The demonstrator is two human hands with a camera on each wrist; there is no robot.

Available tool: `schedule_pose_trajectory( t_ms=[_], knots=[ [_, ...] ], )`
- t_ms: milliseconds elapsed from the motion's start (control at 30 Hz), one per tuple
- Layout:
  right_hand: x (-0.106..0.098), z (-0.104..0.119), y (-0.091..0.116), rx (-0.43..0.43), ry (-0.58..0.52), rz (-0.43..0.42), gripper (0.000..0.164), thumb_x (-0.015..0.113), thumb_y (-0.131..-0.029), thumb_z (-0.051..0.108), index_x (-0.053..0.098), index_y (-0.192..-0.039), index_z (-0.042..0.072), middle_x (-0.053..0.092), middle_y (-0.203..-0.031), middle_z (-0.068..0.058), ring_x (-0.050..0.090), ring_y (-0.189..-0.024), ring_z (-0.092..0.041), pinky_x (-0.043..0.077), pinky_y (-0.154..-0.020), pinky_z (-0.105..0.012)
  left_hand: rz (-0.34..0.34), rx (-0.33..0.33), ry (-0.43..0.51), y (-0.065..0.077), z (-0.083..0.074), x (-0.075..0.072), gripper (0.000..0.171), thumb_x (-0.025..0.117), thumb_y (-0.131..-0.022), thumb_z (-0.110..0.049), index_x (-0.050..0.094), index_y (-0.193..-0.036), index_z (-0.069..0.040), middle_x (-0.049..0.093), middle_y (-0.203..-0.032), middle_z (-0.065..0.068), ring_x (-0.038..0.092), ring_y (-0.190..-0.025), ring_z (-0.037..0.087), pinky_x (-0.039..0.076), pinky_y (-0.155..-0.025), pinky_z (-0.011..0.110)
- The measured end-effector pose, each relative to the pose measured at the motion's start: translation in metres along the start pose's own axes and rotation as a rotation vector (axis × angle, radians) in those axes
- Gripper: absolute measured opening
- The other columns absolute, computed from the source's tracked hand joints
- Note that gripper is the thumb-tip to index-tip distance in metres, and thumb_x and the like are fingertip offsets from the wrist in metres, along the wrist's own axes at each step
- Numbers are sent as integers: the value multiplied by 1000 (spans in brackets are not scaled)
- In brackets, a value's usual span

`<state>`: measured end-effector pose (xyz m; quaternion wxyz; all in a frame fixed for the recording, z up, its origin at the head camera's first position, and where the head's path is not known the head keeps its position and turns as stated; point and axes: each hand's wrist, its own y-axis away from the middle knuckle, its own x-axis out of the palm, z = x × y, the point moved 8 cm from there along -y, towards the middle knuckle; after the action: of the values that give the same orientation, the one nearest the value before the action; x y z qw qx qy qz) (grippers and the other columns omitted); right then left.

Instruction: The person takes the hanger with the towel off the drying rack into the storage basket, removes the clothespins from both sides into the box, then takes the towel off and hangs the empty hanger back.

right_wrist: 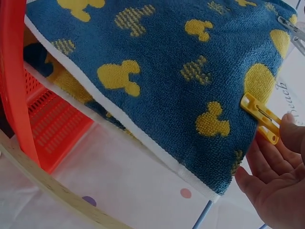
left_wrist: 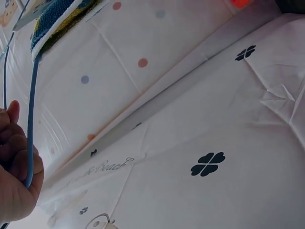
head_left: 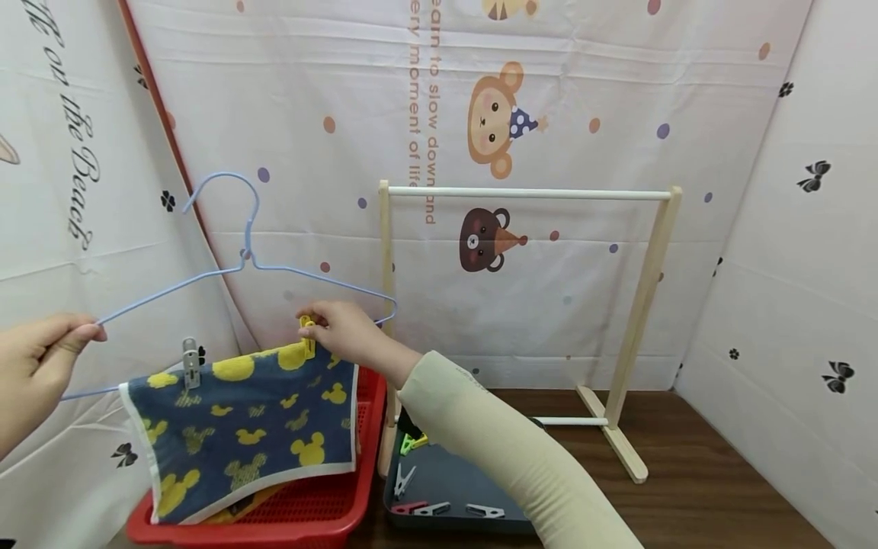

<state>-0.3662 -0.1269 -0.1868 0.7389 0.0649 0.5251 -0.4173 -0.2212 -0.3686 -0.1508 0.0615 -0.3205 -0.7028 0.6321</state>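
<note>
Head view, towel: the dark-blue terry towel with yellow mouse-head shapes hangs folded over the lower bar of a pale-blue wire hanger, above a red plastic basket. It looks light, soft and floppy, with little risk of damage.
Head view, left hand: the left hand is closed, thumb and fingers gripping the hanger's sloping side.
Head view, right hand: the right hand pinches a yellow plastic clothespin at the towel's top fold; a grey clothespin sits further left.
Left wrist view, hanger: fingers curl round the thin wire, probably stiff and smooth enough to swivel; a firm hold near the bend suits it.
Right wrist view, clothespin: thumb and fingers meet at its handle end, the sensible hold; how hard they squeeze cannot be told.
Right wrist view, towel: the pile looks grippy, so the doubled top edge is best to take.
</note>
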Motion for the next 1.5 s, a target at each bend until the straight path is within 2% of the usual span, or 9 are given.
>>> schedule_pose_trajectory(
  t_ms=[67,233,367,533,700,833,900,1200,1500],
  knots=[
    [0,-2,2,1,-13,-22,32,61,-104,24,67,-133,13,72,-125,-4,66,-112,-14,51,-93,-18,17,-6,-31,2,0,1,38,50,-107,-10,63,-81,15,34,-79,-52,24,-51,-11,22,-48,17],
    [2,-7,9,9,-33,-49,27,66,-101,24,70,-123,10,73,-113,-4,64,-96,-10,50,-81,-15,26,7,-78,5,-2,5,34,54,-105,-8,66,-81,13,43,-87,-56,31,-77,-35,30,-59,2],
    [5,-11,16,11,-27,-72,22,67,-100,24,70,-115,9,73,-105,-4,61,-85,-7,47,-73,-13,66,-7,-119,9,-5,9,33,54,-105,-8,67,-83,12,53,-83,-49,28,-76,-35,29,-57,5],
    [8,-8,21,-49,36,-109,15,66,-100,21,69,-109,9,74,-102,-4,61,-79,-7,46,-69,-11,138,-48,-212,16,-6,13,28,54,-105,-4,68,-87,13,65,-74,33,23,-70,-31,28,-52,12],
    [10,1,21,-115,102,-146,10,66,-100,19,68,-102,10,75,-100,-2,58,-72,-4,43,-65,-10,134,-57,-220,18,-5,13,31,52,-106,-7,68,-89,14,62,-67,26,22,-64,-24,26,-50,15],
    [8,4,21,-146,111,-182,8,67,-100,18,68,-99,10,76,-97,-3,58,-71,-6,41,-64,-9,93,-53,-182,17,-5,10,33,53,-106,-9,68,-86,13,52,-70,-36,24,-59,-19,24,-49,17],
    [8,6,21,-162,99,-190,7,67,-100,16,68,-98,9,76,-97,-4,60,-71,-8,40,-64,-10,91,-52,-174,18,-4,9,35,53,-107,-12,68,-86,12,36,-74,-44,24,-57,-16,21,-49,18],
    [4,8,23,-190,72,-183,8,65,-101,16,66,-100,8,74,-98,-6,58,-69,-7,40,-63,-10,181,-36,-278,22,2,15,34,51,-107,-13,70,-89,10,55,-61,8,26,-60,-10,24,-50,17],
    [-14,-2,43,-167,-35,-106,20,65,-101,17,67,-118,6,76,-107,-7,73,-101,-18,54,-81,-17,190,-31,-280,20,1,14,31,52,-107,-11,70,-91,9,60,-66,14,26,-61,-11,25,-50,16]
  ],
)
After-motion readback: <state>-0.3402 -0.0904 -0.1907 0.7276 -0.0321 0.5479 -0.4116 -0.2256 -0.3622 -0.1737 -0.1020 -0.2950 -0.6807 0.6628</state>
